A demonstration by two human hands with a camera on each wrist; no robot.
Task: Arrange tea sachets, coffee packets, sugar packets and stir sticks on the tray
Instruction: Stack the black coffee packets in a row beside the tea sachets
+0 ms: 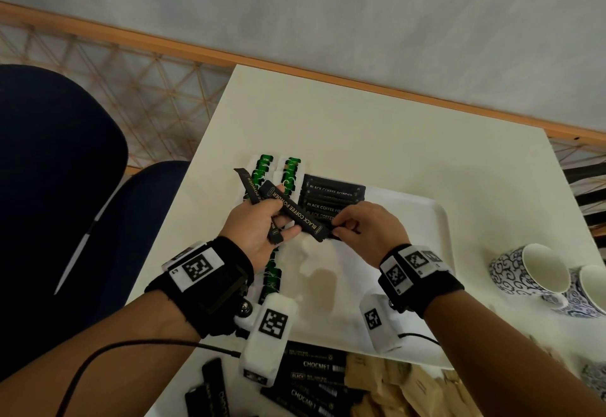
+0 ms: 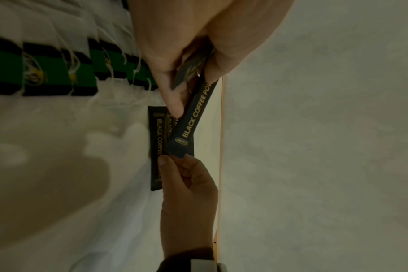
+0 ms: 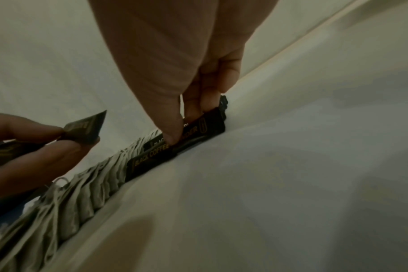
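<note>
My left hand (image 1: 275,219) grips a small bundle of black coffee packets (image 1: 254,192) above the tray's left side. One packet (image 1: 295,215) sticks out of the bundle toward my right hand (image 1: 337,228), which pinches its end between thumb and forefinger. In the left wrist view that packet (image 2: 193,114) slants down from my left hand (image 2: 189,88) to the right hand's pinch. Several coffee packets (image 1: 334,200) lie side by side on the white tray (image 1: 426,246). Two rows of green tea sachets (image 1: 292,170) fill the tray's left part, partly hidden by my left hand.
Loose black coffee packets (image 1: 311,380) and brown sugar packets (image 1: 393,387) lie on the white table (image 1: 360,128) near me. Two blue-patterned cups (image 1: 537,272) stand to the right of the tray. A dark blue chair (image 1: 65,187) is at the left.
</note>
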